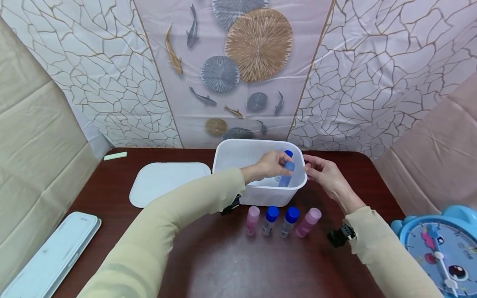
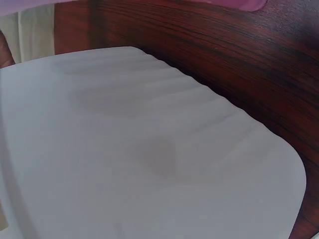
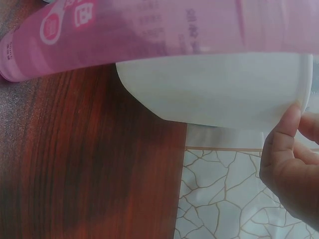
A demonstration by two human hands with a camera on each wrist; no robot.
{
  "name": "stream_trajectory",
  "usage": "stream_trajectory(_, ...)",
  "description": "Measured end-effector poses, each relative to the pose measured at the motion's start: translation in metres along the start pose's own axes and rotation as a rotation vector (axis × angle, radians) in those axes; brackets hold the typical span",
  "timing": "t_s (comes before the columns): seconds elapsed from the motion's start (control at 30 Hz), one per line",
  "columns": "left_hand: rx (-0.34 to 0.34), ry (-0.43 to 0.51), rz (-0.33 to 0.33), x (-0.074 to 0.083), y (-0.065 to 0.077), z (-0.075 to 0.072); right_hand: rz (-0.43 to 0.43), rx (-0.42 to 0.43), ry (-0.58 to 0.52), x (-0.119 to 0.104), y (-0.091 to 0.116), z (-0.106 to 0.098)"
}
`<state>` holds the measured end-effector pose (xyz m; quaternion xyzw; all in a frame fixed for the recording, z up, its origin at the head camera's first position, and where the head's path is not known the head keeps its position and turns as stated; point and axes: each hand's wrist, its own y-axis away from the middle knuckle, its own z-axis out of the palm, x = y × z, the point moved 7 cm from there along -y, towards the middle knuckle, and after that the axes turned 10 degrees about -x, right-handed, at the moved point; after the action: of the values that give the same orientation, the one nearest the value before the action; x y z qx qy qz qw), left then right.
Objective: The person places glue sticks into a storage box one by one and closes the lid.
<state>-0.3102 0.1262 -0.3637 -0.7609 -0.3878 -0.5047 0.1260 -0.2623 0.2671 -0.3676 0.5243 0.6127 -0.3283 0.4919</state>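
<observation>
A white plastic bin (image 1: 257,195) stands near the table's back edge. Inside its right end, my left hand (image 1: 270,166) holds a small bottle with a light blue body (image 1: 285,180) between thumb and fingers. Just behind it in the bin shows a dark blue bottle cap (image 1: 288,153). My right hand (image 1: 328,176) pinches the bin's right rim; in the right wrist view the thumb (image 3: 289,122) lies against the wall. In front of the bin stand a pink bottle (image 1: 252,222), two clear bottles with blue caps (image 1: 272,214) (image 1: 292,215) and another pink bottle (image 1: 309,222).
Left of the bin a white lid (image 1: 164,180) lies flat. A pale green strip (image 1: 115,156) lies at the back left, a long pale blue case (image 1: 52,252) at the front left. On the right sits a blue cartoon clock (image 1: 439,248). Patterned cloth (image 1: 238,103) hangs behind the table.
</observation>
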Motion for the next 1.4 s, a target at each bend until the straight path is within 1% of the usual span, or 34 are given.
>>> stream_trajectory(0.13, -0.028, -0.017, -0.013, -0.004, 0.0, 0.002, -0.01, 0.005, -0.016, 0.0, 0.0, 0.0)
stream_trajectory(0.23, -0.046, -0.012, -0.025, -0.007, -0.001, 0.004, -0.008, 0.007, -0.017, 0.001, 0.0, 0.0)
stream_trajectory(0.43, -0.059, -0.025, -0.024, -0.01, -0.003, 0.005, -0.003, 0.006, -0.01, 0.0, 0.0, 0.0)
stream_trajectory(0.57, -0.06, -0.034, -0.012, -0.011, -0.004, 0.005, -0.007, 0.002, -0.014, -0.001, 0.001, 0.001)
stream_trajectory(0.77, -0.075, -0.017, 0.018, -0.007, -0.002, 0.004, -0.001, 0.002, -0.019, 0.0, 0.001, 0.001)
stream_trajectory(0.83, -0.076, -0.011, 0.033, -0.005, 0.0, 0.002, 0.001, 0.003, -0.02, 0.0, 0.001, 0.001)
stream_trajectory(0.9, -0.07, 0.0, 0.067, 0.0, 0.004, -0.002, 0.001, 0.004, -0.022, 0.0, 0.001, 0.001)
stream_trajectory(0.97, -0.065, 0.023, 0.114, 0.005, 0.011, -0.007, 0.004, 0.006, -0.015, 0.0, 0.001, 0.001)
stream_trajectory(1.03, -0.064, 0.057, 0.167, 0.011, 0.023, -0.013, 0.005, 0.007, -0.012, 0.0, 0.001, 0.001)
stream_trajectory(1.17, -0.089, 0.136, 0.262, 0.018, 0.056, -0.018, 0.013, 0.006, 0.0, 0.0, 0.001, 0.002)
stream_trajectory(1.27, -0.125, 0.169, 0.312, 0.015, 0.083, -0.014, 0.023, 0.012, 0.014, 0.001, 0.001, 0.001)
stream_trajectory(1.3, -0.137, 0.176, 0.325, 0.012, 0.091, -0.012, 0.025, 0.013, 0.017, 0.001, 0.0, 0.001)
stream_trajectory(1.4, -0.162, 0.159, 0.342, 0.0, 0.112, -0.006, 0.03, 0.017, 0.021, 0.002, 0.0, 0.0)
